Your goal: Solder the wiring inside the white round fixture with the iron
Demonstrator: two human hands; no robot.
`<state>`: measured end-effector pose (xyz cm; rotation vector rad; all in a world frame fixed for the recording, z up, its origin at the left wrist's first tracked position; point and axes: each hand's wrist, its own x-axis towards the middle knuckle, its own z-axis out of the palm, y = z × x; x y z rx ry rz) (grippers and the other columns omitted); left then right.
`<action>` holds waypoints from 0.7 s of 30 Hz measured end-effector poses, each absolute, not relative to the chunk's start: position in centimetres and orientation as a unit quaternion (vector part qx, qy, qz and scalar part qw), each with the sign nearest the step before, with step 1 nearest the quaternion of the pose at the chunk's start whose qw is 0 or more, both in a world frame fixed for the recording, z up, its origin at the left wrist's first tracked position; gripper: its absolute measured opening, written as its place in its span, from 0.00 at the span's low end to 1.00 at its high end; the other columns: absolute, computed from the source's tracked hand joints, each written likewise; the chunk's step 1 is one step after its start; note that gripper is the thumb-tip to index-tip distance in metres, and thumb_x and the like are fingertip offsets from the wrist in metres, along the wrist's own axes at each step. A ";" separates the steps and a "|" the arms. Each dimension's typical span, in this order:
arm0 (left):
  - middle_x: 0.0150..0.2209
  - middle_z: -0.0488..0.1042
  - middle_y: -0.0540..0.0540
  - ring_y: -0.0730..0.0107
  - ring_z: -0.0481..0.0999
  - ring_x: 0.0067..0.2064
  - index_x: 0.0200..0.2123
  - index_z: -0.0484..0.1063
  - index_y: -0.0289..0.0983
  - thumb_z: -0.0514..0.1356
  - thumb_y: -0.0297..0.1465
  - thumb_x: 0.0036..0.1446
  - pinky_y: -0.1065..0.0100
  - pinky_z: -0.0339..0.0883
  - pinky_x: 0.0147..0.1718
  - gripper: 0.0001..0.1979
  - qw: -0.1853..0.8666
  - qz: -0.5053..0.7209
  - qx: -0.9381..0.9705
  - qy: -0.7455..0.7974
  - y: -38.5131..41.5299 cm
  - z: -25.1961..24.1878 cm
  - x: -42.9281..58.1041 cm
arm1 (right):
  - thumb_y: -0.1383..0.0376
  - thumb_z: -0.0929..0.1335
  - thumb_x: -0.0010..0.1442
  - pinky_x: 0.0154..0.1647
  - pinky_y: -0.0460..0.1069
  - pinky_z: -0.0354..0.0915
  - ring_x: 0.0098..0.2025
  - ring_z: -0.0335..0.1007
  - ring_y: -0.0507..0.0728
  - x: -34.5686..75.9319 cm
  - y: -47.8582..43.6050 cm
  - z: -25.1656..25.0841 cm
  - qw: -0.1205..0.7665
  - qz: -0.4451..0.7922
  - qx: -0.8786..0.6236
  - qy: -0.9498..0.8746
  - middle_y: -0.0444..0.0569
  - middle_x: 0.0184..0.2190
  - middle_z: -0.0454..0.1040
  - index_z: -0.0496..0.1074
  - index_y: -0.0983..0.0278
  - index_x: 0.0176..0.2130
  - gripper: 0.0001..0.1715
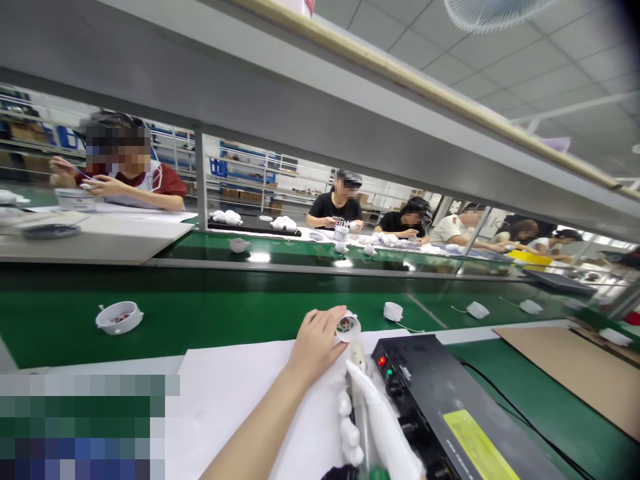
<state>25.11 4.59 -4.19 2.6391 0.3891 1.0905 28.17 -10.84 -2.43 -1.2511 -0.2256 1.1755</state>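
My left hand (315, 347) reaches forward from the bottom of the view, its fingers closed on a small round white housing (349, 326) with dark parts inside. It holds the housing at the edge of the green conveyor belt (225, 310). My right hand (373, 427), in a white glove, is wrapped round a slim pen-like tool (358, 357). The tool's tip points up toward the housing and stops just below it. Both hands are over a white paper mat (240, 400).
A black control box (440, 400) with a red light and knobs stands right of my hands. Several white housings (119, 317) ride the belt. A cardboard sheet (575, 367) lies at right. Several people work across the belt under a grey overhead rail.
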 end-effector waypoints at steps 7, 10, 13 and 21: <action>0.50 0.73 0.41 0.54 0.70 0.54 0.54 0.62 0.40 0.56 0.35 0.61 0.55 0.60 0.51 0.18 0.144 0.306 0.830 0.444 7.4 -4.6 23.6 | 0.57 0.64 0.67 0.14 0.40 0.58 0.18 0.58 0.45 27.9 -11.0 -2.3 0.645 0.519 -0.551 -0.104 0.41 0.25 0.66 0.69 0.69 0.39 0.16; 0.52 0.72 0.37 0.49 0.66 0.57 0.53 0.63 0.38 0.57 0.32 0.59 0.49 0.57 0.53 0.19 0.138 0.275 0.819 0.485 8.5 -4.8 22.6 | 0.57 0.64 0.67 0.16 0.41 0.60 0.20 0.60 0.46 27.9 -10.9 -2.4 0.646 0.516 -0.553 -0.105 0.42 0.26 0.68 0.69 0.69 0.40 0.16; 0.61 0.61 0.32 0.46 0.57 0.63 0.59 0.59 0.34 0.54 0.29 0.59 0.45 0.52 0.56 0.24 0.091 0.308 0.804 0.501 8.9 -5.0 22.1 | 0.58 0.64 0.67 0.18 0.42 0.62 0.21 0.62 0.46 27.9 -10.8 -2.3 0.646 0.516 -0.553 -0.105 0.43 0.28 0.68 0.69 0.69 0.41 0.15; 0.63 0.60 0.37 0.52 0.61 0.61 0.56 0.64 0.37 0.51 0.25 0.61 0.48 0.55 0.57 0.20 -0.022 0.383 0.861 0.332 7.3 -4.7 22.6 | 0.57 0.65 0.67 0.19 0.42 0.63 0.22 0.63 0.47 27.2 -11.0 -2.3 0.641 0.532 -0.544 -0.107 0.44 0.28 0.69 0.69 0.69 0.42 0.16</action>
